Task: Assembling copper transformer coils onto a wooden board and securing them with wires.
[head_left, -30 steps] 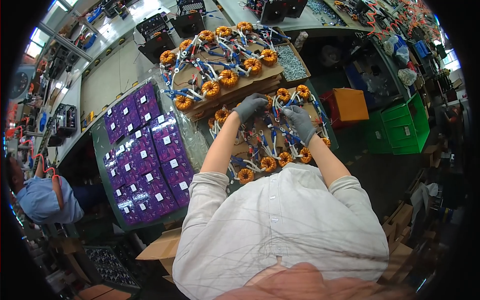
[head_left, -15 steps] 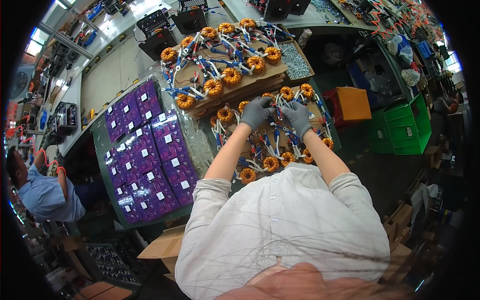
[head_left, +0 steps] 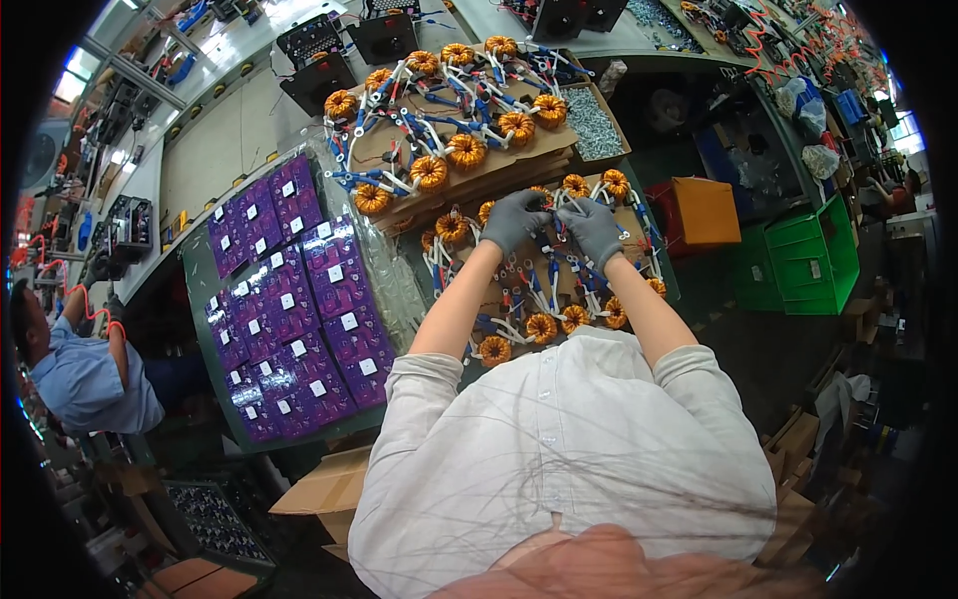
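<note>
I am seeing my grey-gloved left hand (head_left: 514, 219) and grey-gloved right hand (head_left: 593, 226) working close together, fingers curling narrowly over the blue and white lead wires (head_left: 552, 232) between them; the grip itself I cannot tell. Orange copper-wound toroid coils (head_left: 542, 326) are lying on the brown cardboard sheet (head_left: 507, 280) under and around both hands. Purple packets (head_left: 299, 299) are sitting well left.

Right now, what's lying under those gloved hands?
Under the left hand and right hand lies a cardboard sheet of copper coils with blue and white leads. What the hands grip is covered.
</note>
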Demonstrator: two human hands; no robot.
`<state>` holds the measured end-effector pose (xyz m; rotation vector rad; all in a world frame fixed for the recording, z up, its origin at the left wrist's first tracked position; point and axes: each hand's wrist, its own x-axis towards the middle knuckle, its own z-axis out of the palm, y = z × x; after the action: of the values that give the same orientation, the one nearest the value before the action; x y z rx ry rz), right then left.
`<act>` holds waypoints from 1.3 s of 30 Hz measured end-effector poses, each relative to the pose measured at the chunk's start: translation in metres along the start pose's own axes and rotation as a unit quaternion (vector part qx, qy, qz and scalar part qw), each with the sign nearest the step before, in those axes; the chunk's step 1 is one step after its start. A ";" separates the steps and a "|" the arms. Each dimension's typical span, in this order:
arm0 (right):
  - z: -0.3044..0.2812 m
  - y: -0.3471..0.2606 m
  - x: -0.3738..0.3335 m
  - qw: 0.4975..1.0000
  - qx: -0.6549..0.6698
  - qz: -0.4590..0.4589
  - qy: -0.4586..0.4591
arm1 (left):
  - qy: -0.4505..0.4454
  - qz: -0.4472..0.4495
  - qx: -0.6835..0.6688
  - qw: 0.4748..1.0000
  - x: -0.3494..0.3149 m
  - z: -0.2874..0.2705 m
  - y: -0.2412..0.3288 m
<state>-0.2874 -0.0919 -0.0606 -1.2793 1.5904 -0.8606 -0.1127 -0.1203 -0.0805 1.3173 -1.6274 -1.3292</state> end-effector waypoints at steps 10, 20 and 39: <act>0.026 -0.019 -0.008 0.991 -0.122 -0.011 0.060 | -0.017 0.085 0.260 0.962 0.011 -0.018 0.008; 0.025 -0.006 0.000 0.997 -0.064 0.002 0.054 | -0.187 -0.049 0.100 0.976 0.000 -0.034 0.020; 0.014 0.016 0.009 0.973 0.216 0.082 -0.007 | -0.106 -0.081 -0.115 0.984 -0.002 -0.031 0.018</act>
<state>-0.2809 -0.0971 -0.0816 -0.8314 1.3769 -1.0218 -0.0890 -0.1286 -0.0547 1.2235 -1.4713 -1.7504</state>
